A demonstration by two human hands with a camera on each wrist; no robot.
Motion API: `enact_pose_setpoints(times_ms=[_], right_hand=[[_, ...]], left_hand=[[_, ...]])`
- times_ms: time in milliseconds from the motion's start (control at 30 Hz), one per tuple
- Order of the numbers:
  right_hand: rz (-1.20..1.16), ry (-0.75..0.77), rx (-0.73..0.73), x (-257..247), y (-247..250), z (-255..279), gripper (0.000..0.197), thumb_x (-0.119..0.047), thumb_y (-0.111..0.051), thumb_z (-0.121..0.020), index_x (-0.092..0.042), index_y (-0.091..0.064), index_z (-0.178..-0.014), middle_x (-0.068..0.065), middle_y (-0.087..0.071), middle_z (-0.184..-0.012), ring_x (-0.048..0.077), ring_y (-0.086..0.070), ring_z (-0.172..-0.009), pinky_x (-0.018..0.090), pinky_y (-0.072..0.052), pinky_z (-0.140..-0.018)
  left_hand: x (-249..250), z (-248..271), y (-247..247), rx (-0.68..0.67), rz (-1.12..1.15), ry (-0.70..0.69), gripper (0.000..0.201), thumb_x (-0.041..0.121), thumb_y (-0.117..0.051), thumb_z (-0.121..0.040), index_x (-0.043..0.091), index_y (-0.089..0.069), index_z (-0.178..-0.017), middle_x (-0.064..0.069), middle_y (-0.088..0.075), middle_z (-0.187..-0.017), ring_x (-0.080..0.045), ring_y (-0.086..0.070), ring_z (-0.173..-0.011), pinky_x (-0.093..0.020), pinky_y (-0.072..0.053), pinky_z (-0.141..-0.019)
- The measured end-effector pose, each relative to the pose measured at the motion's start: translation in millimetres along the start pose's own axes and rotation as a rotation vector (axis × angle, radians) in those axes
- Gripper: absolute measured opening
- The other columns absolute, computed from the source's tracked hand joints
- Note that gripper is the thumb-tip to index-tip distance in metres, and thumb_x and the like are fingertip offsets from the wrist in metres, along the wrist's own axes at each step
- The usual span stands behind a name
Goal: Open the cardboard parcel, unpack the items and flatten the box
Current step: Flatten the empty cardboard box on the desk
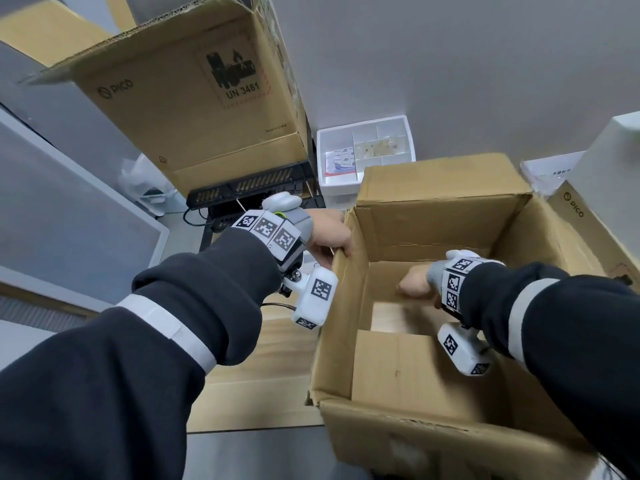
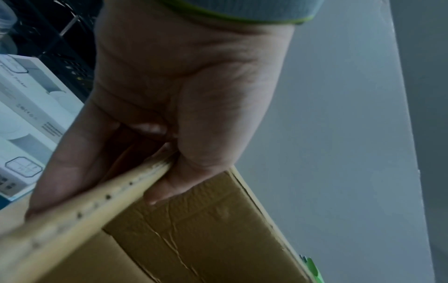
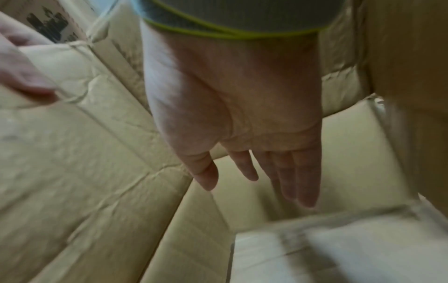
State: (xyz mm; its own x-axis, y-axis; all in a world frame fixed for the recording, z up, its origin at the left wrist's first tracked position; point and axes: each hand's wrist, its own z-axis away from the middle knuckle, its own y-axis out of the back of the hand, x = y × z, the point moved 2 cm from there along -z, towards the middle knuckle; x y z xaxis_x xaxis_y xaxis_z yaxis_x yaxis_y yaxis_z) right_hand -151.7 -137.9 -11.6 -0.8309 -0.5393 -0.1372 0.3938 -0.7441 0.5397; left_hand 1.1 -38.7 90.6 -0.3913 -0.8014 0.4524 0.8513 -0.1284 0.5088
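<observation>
The open cardboard parcel (image 1: 433, 438) stands on the table with nothing visible inside. My left hand (image 1: 341, 249) grips the top edge of its left wall; in the left wrist view the hand (image 2: 167, 159) has its thumb inside the wall and its fingers outside. My right hand (image 1: 405, 289) reaches down inside the box with straight, relaxed fingers (image 3: 300, 181) and holds nothing. A bottom flap (image 1: 398, 368) lies under it, and pale wood shows through a gap (image 1: 391, 317) in the box floor. The right wrist view is blurred.
A large PICO box (image 1: 194, 98) stands at the back left on a black rack (image 1: 252, 192). A white compartment tray (image 1: 367, 147) sits behind the parcel. Another PICO box (image 1: 575, 216) lies to the right. White product boxes (image 2: 29, 114) lie left of the parcel on the wooden table (image 1: 263, 375).
</observation>
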Motion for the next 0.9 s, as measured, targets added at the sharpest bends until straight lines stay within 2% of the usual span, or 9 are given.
enact_pose_setpoints(times_ms=[67, 167, 233, 300, 367, 500, 600, 700, 900], right_hand=[[-0.027, 0.023, 0.014, -1.1, -0.9, 5.1, 0.030, -0.035, -0.047, -0.096, -0.012, -0.061, -0.110, 0.006, -0.065, -0.095, 0.023, -0.060, -0.080, 0.032, -0.047, -0.081], [-0.264, 0.065, -0.092, -6.9, -8.3, 4.8, 0.024, -0.021, -0.047, -0.095, -0.004, -0.063, -0.097, 0.016, -0.075, -0.086, 0.022, -0.065, -0.057, 0.026, -0.051, -0.056], [-0.310, 0.098, -0.215, -12.0, -16.3, 7.1, 0.024, -0.018, -0.047, -0.095, -0.001, -0.064, -0.100, 0.017, -0.076, -0.093, 0.025, -0.072, -0.070, 0.029, -0.055, -0.060], [-0.267, 0.126, -0.310, -16.3, -28.9, 10.0, 0.022, -0.020, -0.048, -0.095, -0.005, -0.064, -0.100, 0.017, -0.074, -0.102, 0.029, -0.073, -0.086, 0.039, -0.057, -0.077], [-0.181, 0.116, -0.344, -17.1, -43.5, 9.7, 0.019, -0.020, -0.051, -0.094, -0.009, -0.063, -0.103, 0.017, -0.069, -0.116, 0.030, -0.068, -0.095, 0.045, -0.056, -0.084], [0.068, 0.111, -0.405, -14.9, -71.1, 12.2, 0.032, -0.020, -0.048, -0.099, -0.011, -0.054, -0.130, 0.013, -0.059, -0.136, 0.027, -0.060, -0.100, 0.033, -0.051, -0.057], [0.079, 0.114, -0.453, -17.6, -74.7, 18.6, 0.024, -0.013, -0.044, -0.100, -0.011, -0.054, -0.122, 0.014, -0.064, -0.127, 0.028, -0.060, -0.097, 0.024, -0.052, -0.052], [0.064, 0.132, -0.353, -21.9, -56.9, 20.0, 0.026, -0.021, -0.046, -0.100, -0.009, -0.055, -0.121, 0.014, -0.066, -0.126, 0.027, -0.065, -0.101, 0.034, -0.054, -0.073], [0.145, 0.174, -0.086, -25.9, 13.3, 34.2, 0.037, -0.026, -0.052, -0.095, -0.005, -0.062, -0.123, 0.007, -0.072, -0.111, 0.023, -0.067, -0.084, 0.024, -0.051, -0.048]], left_hand=[[3.5, 3.8, 1.7, -0.001, 0.004, -0.009, 0.030, -0.001, -0.061, -0.093, -0.008, -0.063, -0.122, -0.030, -0.070, -0.116, -0.042, -0.073, -0.100, -0.050, -0.062, -0.082], [7.1, 5.4, 0.5, 0.012, -0.003, 0.003, 0.030, -0.002, -0.061, -0.093, -0.009, -0.062, -0.122, -0.032, -0.069, -0.116, -0.043, -0.074, -0.097, -0.047, -0.064, -0.077], [9.4, 7.1, -0.3, 0.023, -0.006, 0.008, 0.023, -0.002, -0.061, -0.093, -0.009, -0.063, -0.114, -0.031, -0.070, -0.109, -0.039, -0.074, -0.081, -0.041, -0.065, -0.066], [12.1, 9.9, -0.4, 0.027, -0.002, 0.015, 0.015, -0.003, -0.061, -0.093, -0.004, -0.064, -0.107, -0.028, -0.067, -0.100, -0.032, -0.069, -0.067, -0.035, -0.063, -0.056], [14.8, 12.1, 1.4, 0.030, 0.005, 0.014, 0.019, -0.005, -0.060, -0.092, -0.006, -0.063, -0.111, -0.026, -0.065, -0.098, -0.034, -0.068, -0.070, -0.036, -0.063, -0.055], [20.6, 13.9, 6.2, 0.019, 0.053, 0.010, 0.037, -0.006, -0.059, -0.090, -0.010, -0.060, -0.127, -0.034, -0.066, -0.120, -0.044, -0.071, -0.097, -0.051, -0.063, -0.078], [24.6, 15.9, 8.5, 0.021, 0.077, 0.000, 0.037, -0.005, -0.059, -0.090, -0.010, -0.060, -0.126, -0.033, -0.068, -0.116, -0.042, -0.071, -0.094, -0.052, -0.062, -0.082], [25.0, 16.7, 8.7, -0.010, 0.069, 0.005, 0.028, -0.007, -0.055, -0.090, -0.003, -0.062, -0.118, -0.025, -0.063, -0.101, -0.035, -0.063, -0.085, -0.042, -0.062, -0.070], [12.8, 20.9, 20.4, -0.006, 0.117, 0.097, 0.013, -0.009, -0.050, -0.086, 0.003, -0.054, -0.082, -0.017, -0.053, -0.069, -0.029, -0.056, -0.063, -0.040, -0.052, -0.072]])
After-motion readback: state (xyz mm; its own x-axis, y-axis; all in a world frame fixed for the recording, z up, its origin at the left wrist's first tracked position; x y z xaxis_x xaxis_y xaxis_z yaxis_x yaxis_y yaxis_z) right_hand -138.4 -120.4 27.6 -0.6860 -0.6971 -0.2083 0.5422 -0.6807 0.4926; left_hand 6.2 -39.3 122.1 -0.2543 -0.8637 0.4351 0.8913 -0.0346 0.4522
